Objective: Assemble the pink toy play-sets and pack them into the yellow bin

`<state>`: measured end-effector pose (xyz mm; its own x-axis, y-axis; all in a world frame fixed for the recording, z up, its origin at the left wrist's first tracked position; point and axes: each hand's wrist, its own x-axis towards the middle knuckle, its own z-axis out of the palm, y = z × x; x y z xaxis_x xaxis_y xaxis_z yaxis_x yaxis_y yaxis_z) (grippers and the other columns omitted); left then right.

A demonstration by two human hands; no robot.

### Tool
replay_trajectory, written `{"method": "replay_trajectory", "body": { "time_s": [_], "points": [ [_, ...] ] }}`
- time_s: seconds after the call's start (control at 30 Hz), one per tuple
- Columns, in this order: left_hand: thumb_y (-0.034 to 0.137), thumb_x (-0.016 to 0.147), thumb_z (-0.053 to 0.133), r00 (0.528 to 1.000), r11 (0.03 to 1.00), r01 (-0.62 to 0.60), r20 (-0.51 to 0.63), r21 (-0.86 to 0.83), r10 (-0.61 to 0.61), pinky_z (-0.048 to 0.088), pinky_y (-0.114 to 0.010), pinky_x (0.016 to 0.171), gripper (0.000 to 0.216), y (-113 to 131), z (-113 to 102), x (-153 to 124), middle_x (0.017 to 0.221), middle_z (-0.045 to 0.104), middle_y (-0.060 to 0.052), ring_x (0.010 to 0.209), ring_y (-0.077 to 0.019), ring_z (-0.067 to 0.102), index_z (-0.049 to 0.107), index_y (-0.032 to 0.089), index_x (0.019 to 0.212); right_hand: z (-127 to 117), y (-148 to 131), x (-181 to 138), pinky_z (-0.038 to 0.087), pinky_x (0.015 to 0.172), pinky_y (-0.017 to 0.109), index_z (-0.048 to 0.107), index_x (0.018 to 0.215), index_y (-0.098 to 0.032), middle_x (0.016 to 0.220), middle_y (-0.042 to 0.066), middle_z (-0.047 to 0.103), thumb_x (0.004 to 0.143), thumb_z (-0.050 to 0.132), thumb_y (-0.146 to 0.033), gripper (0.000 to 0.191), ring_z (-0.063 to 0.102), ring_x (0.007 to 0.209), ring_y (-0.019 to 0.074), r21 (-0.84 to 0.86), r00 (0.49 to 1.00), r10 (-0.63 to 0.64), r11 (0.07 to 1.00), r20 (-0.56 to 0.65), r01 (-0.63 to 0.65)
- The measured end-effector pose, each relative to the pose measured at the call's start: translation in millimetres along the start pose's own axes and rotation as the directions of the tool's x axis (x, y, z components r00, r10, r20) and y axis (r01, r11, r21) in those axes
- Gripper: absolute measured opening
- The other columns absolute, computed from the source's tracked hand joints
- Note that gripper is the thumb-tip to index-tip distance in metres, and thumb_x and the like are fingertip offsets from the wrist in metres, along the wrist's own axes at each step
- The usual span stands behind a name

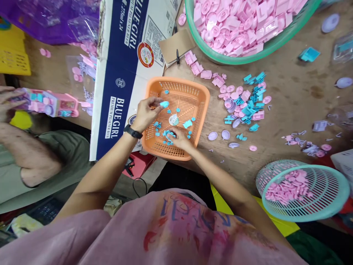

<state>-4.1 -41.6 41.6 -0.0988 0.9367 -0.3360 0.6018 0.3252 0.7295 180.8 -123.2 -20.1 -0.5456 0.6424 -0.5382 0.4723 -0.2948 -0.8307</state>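
An orange plastic basket [204,106] stands in front of me with several small turquoise plastic pieces [187,124] scattered on its floor. Over its left side, my left hand [149,110], with a black band on the wrist, pinches a turquoise plastic piece [164,104] between thumb and fingers. My right hand [178,138] reaches low into the basket, its fingers closed around a small cluster of turquoise plastic pieces [168,134]. Part of that cluster is hidden by the fingers. A round whitish label [173,120] shows on the basket floor between the hands.
A green basin [217,58] heaped with pink parts stands at the back. Pink and turquoise pieces [249,108] lie to the right, beyond them a tipped mint basket [331,191]. A BLUE GIRL carton [121,70] separates me from another person's arm [27,154] at left.
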Motion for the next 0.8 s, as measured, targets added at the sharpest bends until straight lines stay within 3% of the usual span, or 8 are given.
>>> {"method": "replay_trajectory", "body": {
  "time_s": [0.07,0.2,0.33,0.47,0.53,0.67,0.73,0.8],
  "points": [
    [0.025,0.082,0.062,1.000,0.998,0.009,-0.005,0.059,-0.008,0.057,-0.032,0.082,0.030,-4.4,-3.3,-11.8,0.092,0.075,-0.006,0.082,-0.0173,0.067,0.073,0.015,0.109,-3.9,6.0,4.4,0.050,0.087,0.031,0.066,0.108,-0.016,0.098,0.004,0.068,0.095,0.058,-0.021,0.016,0.062,0.090,0.0177,0.107,1.000,0.009,0.994,-0.027,-0.006],
    [0.018,0.083,0.051,0.999,0.958,-0.046,0.030,0.282,0.039,0.057,-0.035,0.085,0.033,-8.6,-2.6,-26.8,0.100,0.073,-0.008,0.086,-0.0202,0.067,0.074,0.016,0.108,-4.6,10.9,9.2,0.048,0.088,0.032,0.066,0.102,-0.019,0.097,0.002,0.068,0.091,0.061,-0.022,0.013,0.060,0.089,0.0172,0.157,0.994,0.019,0.988,-0.107,-0.002],
    [0.008,0.083,0.047,0.970,0.850,-0.160,0.240,0.501,0.041,0.055,-0.039,0.085,0.032,-11.2,5.1,-40.5,0.100,0.066,-0.013,0.089,-0.0254,0.064,0.072,0.015,0.101,-6.6,0.0,-0.6,0.049,0.085,0.031,0.064,0.100,-0.020,0.099,0.003,0.068,0.092,0.059,-0.025,0.011,0.061,0.091,0.0178,0.208,0.990,0.052,0.978,-0.131,-0.024],
    [0.004,0.084,0.043,0.900,0.711,-0.313,0.437,0.630,0.009,0.054,-0.043,0.090,0.031,-16.9,19.9,-54.8,0.111,0.062,-0.018,0.104,-0.0316,0.060,0.069,0.015,0.097,-32.4,-23.5,-40.4,0.051,0.083,0.030,0.065,0.104,-0.022,0.102,0.003,0.069,0.095,0.057,-0.032,0.015,0.063,0.093,0.0184,0.238,0.980,0.016,0.971,-0.198,0.032],
    [0.003,0.084,0.041,0.884,0.678,-0.356,0.468,0.643,0.021,0.054,-0.045,0.090,0.034,-21.6,26.3,-58.2,0.116,0.061,-0.019,0.106,-0.0332,0.059,0.067,0.016,0.100,-52.9,-26.6,-67.3,0.052,0.082,0.030,0.065,0.109,-0.024,0.107,0.005,0.070,0.098,0.055,-0.038,0.020,0.064,0.095,0.0193,0.220,0.937,0.042,0.975,-0.346,0.038],
    [0.005,0.083,0.041,0.883,0.699,-0.368,0.466,0.613,0.057,0.055,-0.047,0.088,0.034,-33.3,32.0,-57.3,0.119,0.062,-0.017,0.105,-0.0343,0.059,0.066,0.021,0.099,-86.5,6.1,-108.2,0.052,0.091,0.037,0.064,0.110,-0.022,0.106,0.008,0.069,0.100,0.052,-0.042,0.025,0.063,0.098,0.0227,0.046,0.731,0.104,0.994,-0.675,-0.099],
    [0.010,0.085,0.042,0.892,0.749,-0.351,0.443,0.561,0.086,0.056,-0.046,0.089,0.029,-37.5,32.1,-56.2,0.115,0.063,-0.013,0.102,-0.0325,0.060,0.065,0.024,0.094,-93.1,31.8,-116.3,0.051,0.096,0.041,0.064,0.108,-0.020,0.104,0.010,0.068,0.100,0.051,-0.040,0.025,0.063,0.102,0.0253,-0.011,0.706,0.110,0.986,-0.700,-0.165],
    [0.017,0.088,0.042,0.905,0.806,-0.328,0.409,0.493,0.118,0.057,-0.046,0.089,0.024,-36.0,31.6,-56.6,0.111,0.063,-0.011,0.099,-0.0304,0.062,0.065,0.025,0.091,-93.5,49.5,-119.6,0.051,0.099,0.045,0.063,0.112,-0.018,0.109,0.013,0.067,0.100,0.051,-0.038,0.026,0.062,0.108,0.0278,-0.054,0.729,0.112,0.978,-0.676,-0.200]
  ]
}}
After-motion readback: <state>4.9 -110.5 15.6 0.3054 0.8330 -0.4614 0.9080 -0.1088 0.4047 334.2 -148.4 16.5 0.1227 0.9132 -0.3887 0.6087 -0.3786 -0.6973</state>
